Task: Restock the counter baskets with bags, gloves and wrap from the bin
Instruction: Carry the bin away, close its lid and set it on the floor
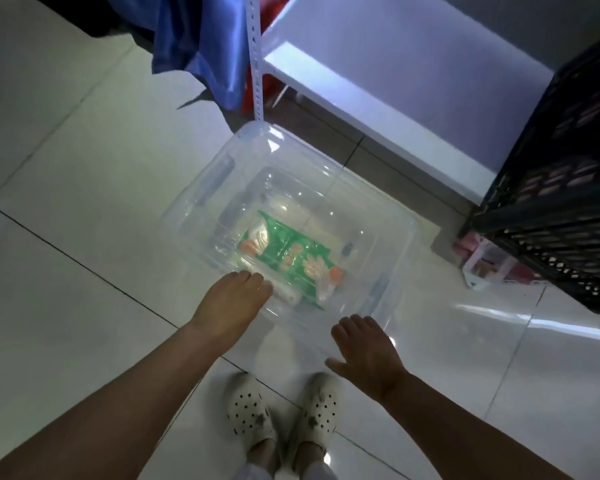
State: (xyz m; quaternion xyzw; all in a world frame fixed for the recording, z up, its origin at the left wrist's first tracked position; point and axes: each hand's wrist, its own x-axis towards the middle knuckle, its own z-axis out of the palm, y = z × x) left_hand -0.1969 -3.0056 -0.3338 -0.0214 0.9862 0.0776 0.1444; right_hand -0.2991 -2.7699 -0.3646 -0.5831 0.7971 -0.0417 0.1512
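Head view, looking down at floor. Stock entry:

1. Bin [201,188]: clear plastic, no lid on, sits on white tile floor [66,168] mid-scene, just near of shelf foot.
2. Green packet [284,251]: printed, w/ glove pics, lies flat on the bin's bottom, near side. Prob. the gloves.
3. Pale roll [288,296]: partly seen beside the packet's near-left edge, at the left hand's fingertips. Could be wrap; too blurred to confirm.
4. Left hand [232,299]: reaches over the bin's near-left rim, back up, fingers pointing down and out of sight. Cannot tell if it grips anything.
5. Right hand [364,348]: at the bin's near-right corner, thumb spread wide, fingers loosely bent down, nothing seen in it. Contact w/ rim unclear.
6. Misc.: white shelf [378,98] far right; black crate [551,202] at right edge; blue cloth [194,46] far left; pale clogs [250,410] near, on person's feet.

Status, est.: pick-up stage. The bin looks nearly bare, qty two items visible, no bags seen. Counter baskets not in view, so how much is already restocked can't be judged. Left to do: lift remaining items, carry them over, place in baskets.
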